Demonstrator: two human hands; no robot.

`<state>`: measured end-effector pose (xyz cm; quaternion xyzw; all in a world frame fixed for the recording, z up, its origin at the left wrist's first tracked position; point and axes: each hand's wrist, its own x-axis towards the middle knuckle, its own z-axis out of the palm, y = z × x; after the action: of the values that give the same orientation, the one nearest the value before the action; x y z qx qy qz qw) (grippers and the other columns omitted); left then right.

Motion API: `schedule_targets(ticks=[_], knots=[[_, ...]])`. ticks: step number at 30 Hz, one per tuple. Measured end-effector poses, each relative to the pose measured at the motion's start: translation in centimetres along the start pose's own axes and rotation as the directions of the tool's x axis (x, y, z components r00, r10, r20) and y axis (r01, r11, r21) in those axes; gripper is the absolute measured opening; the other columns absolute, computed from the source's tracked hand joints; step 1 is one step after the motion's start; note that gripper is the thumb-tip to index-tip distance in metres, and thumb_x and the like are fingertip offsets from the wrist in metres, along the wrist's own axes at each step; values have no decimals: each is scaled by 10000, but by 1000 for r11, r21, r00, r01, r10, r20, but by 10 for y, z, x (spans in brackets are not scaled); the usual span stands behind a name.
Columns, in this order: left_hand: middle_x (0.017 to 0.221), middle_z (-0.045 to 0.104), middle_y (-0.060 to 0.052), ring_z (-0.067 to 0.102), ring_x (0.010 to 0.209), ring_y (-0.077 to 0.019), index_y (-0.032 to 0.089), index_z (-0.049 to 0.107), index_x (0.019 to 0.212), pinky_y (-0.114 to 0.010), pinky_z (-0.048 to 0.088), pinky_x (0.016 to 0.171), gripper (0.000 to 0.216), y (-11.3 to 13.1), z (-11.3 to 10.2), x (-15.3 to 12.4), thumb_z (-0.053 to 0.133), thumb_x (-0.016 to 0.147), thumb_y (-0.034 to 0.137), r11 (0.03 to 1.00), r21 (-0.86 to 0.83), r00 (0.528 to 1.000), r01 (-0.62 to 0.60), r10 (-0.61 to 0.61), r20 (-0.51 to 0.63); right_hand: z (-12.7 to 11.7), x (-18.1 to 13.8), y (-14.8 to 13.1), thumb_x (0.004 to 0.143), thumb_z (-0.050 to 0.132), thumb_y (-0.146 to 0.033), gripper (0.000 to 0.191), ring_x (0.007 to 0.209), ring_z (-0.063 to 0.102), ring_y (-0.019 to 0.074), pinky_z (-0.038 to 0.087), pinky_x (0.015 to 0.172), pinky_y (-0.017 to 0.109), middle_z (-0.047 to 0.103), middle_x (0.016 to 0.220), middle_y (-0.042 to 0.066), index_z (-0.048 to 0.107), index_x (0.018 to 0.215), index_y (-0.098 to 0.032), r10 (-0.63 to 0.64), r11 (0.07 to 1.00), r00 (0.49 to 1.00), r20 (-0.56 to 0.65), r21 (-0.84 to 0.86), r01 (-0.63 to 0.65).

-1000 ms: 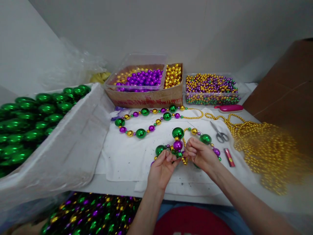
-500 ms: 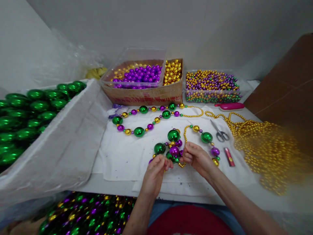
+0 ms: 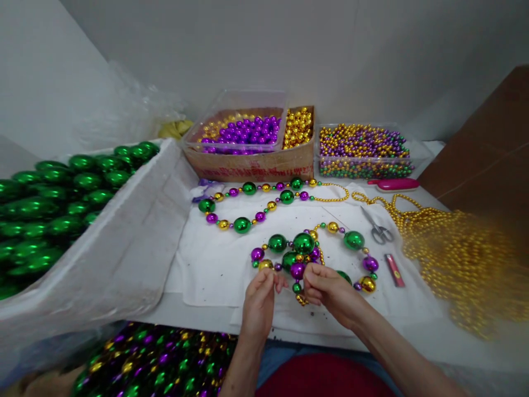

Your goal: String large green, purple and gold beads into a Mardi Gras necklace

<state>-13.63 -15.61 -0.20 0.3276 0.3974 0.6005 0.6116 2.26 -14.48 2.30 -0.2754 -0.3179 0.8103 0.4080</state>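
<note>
A bead necklace (image 3: 303, 245) of big green, purple and gold balls lies bunched on the white cloth (image 3: 215, 264) in front of me. My left hand (image 3: 259, 300) pinches the strand near a gold bead at the bunch's near left. My right hand (image 3: 328, 289) is closed on the strand by a purple ball, with a short gold bead tail hanging under its fingers. A second, similar necklace (image 3: 264, 201) lies stretched out on the cloth farther back, apart from both hands.
A bin of large green balls (image 3: 61, 198) fills the left. At the back stand a cardboard box (image 3: 252, 165) with purple and gold beads and a clear tub (image 3: 363, 149) of small mixed beads. Scissors (image 3: 378, 229), a red lighter (image 3: 394, 270), a pink tool (image 3: 394, 183) and gold strands (image 3: 454, 248) lie right.
Both hands have drawn the bunched necklace toward me and a little lower on the cloth. The loop has spread out, with beads now trailing to the left and right of my hands.
</note>
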Motion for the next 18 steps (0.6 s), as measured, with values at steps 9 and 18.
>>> schedule_targets(ticks=[9,18], knots=[[626,499,7,502,663,-142,179,534,686,-291,391,698,225,89,93,75,523,855,327,925,105,856,-366,290,428,20,-7,-124,896,536,-261,259,516,243,113,198,516,270,307,553,-43,475,654,-190,-380,899,922,77,-203,388],[658,522,7,481,670,-118,155,538,693,-249,367,692,220,50,103,105,498,870,280,948,211,865,-237,107,490,-29,7,-130,894,534,-304,275,500,239,100,240,524,261,289,567,-59,420,666,-199,-442,848,897,-4,-327,417]])
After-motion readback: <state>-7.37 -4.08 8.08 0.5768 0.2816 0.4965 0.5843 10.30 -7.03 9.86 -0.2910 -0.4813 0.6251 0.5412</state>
